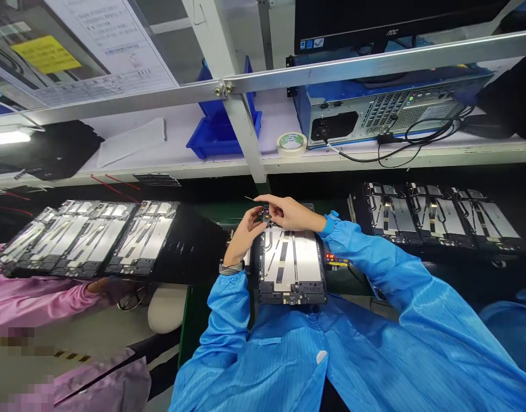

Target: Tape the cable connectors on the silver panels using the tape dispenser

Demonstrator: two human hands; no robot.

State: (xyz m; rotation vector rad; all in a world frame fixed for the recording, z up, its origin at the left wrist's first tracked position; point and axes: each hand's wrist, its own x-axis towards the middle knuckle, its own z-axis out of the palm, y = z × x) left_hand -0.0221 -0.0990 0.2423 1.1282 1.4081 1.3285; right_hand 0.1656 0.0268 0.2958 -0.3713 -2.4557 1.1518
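A tablet's metal back frame lies flat on the green bench in front of me, with silver plates and black strips on it. My left hand curves around the frame's far edge, with a metal-and-dark band on its wrist. My right hand reaches in from the right, its fingertips almost meeting the left hand's over a small part. A thin tool sticks out from the right fingertips. The fingers hide most of that small part.
Rows of similar frames lie to the left and right. A small board with red digits sits by the frame. Above stands a shelf holding a computer case, blue bin and tape roll. A co-worker's pink sleeve shows at left.
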